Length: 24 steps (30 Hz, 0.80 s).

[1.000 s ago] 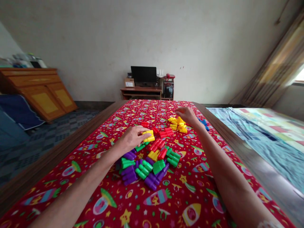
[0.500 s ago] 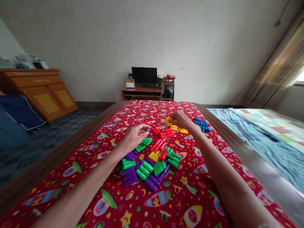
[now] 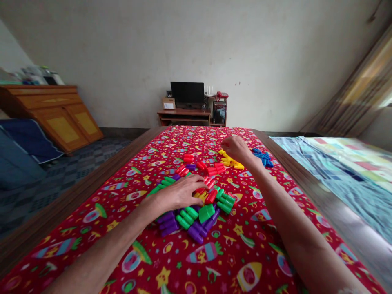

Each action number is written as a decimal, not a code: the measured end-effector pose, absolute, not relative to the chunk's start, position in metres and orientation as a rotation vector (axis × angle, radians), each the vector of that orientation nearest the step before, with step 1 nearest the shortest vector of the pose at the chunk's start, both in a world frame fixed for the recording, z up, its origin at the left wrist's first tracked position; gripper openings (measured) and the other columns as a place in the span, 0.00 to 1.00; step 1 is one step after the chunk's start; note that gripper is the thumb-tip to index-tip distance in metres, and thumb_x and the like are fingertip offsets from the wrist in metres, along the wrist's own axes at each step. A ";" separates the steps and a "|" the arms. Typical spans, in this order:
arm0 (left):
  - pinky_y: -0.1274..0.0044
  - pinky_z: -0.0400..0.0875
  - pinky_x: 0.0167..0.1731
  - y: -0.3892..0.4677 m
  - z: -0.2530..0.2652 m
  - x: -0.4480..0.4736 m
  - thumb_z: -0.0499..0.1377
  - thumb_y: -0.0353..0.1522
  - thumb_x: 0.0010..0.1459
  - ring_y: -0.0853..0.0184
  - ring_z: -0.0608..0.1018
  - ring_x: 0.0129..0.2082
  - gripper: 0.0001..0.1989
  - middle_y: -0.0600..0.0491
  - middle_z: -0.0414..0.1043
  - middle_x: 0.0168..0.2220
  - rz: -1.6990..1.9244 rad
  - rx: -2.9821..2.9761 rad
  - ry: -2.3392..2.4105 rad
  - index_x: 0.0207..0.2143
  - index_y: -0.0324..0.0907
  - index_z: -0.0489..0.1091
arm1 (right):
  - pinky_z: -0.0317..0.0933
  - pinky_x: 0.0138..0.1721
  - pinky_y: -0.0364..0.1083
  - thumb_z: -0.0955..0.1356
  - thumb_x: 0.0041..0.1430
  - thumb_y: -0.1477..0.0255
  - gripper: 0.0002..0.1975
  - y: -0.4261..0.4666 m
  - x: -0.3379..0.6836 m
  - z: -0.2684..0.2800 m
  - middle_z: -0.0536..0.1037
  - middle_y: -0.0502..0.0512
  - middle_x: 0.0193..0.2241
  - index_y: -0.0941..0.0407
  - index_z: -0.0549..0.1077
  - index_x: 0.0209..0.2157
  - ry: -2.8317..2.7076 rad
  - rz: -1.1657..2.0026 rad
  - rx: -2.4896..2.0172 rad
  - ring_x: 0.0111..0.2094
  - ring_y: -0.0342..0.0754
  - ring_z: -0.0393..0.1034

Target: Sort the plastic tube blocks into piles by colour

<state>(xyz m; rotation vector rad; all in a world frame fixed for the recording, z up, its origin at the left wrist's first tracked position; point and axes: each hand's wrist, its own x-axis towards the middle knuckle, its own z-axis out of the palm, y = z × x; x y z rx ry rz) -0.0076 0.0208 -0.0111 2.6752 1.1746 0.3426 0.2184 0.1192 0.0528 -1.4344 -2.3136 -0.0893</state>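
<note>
My left hand (image 3: 185, 192) reaches over the pile of plastic building blocks, thumb and fingers apart around a yellow block (image 3: 200, 197). Whether the fingertips touch that block I cannot tell. Just beside them lie red blocks (image 3: 210, 197), and below are a green block (image 3: 206, 213) and purple blocks (image 3: 196, 232). My right hand (image 3: 236, 148) hovers farther off with its fingers curled in, no block showing in it. Under and beside it is a group of yellow blocks (image 3: 228, 160). More green blocks (image 3: 226, 203) sit right of the pile.
Blue blocks (image 3: 263, 157) form a group at the table's right side. Loose red blocks (image 3: 216, 168) and a purple block (image 3: 190, 167) lie beyond the pile. A red patterned cloth (image 3: 171, 265) covers the table. Behind stands a desk with a monitor (image 3: 187, 93); a bed (image 3: 337, 171) is at right.
My right hand has let go of the yellow block, which now lies with the other yellow ones. My left hand has moved nearer and right, onto the yellow block in the pile.
</note>
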 end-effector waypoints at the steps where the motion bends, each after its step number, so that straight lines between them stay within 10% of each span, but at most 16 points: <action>1: 0.73 0.65 0.53 0.019 -0.011 -0.006 0.63 0.39 0.55 0.60 0.72 0.52 0.15 0.49 0.69 0.53 0.329 2.697 1.187 0.46 0.45 0.74 | 0.46 0.26 0.42 0.62 0.56 0.78 0.12 0.114 0.213 0.054 0.75 0.55 0.24 0.63 0.78 0.29 -2.373 -0.031 -1.359 0.25 0.40 0.59; 10: 0.72 0.67 0.48 0.008 -0.002 0.004 0.66 0.37 0.51 0.60 0.74 0.44 0.13 0.50 0.71 0.42 0.114 2.770 1.330 0.39 0.43 0.75 | 0.47 0.26 0.41 0.64 0.56 0.77 0.12 0.095 0.179 0.047 0.77 0.55 0.25 0.60 0.80 0.33 -2.597 0.141 -1.094 0.24 0.40 0.62; 24: 0.79 0.63 0.25 0.037 0.009 -0.034 0.62 0.49 0.46 0.68 0.72 0.25 0.22 0.55 0.74 0.23 0.915 1.770 1.407 0.29 0.38 0.76 | 0.54 0.27 0.40 0.64 0.62 0.68 0.15 0.090 0.169 0.042 0.77 0.51 0.27 0.60 0.76 0.46 -2.746 0.744 -0.583 0.25 0.40 0.64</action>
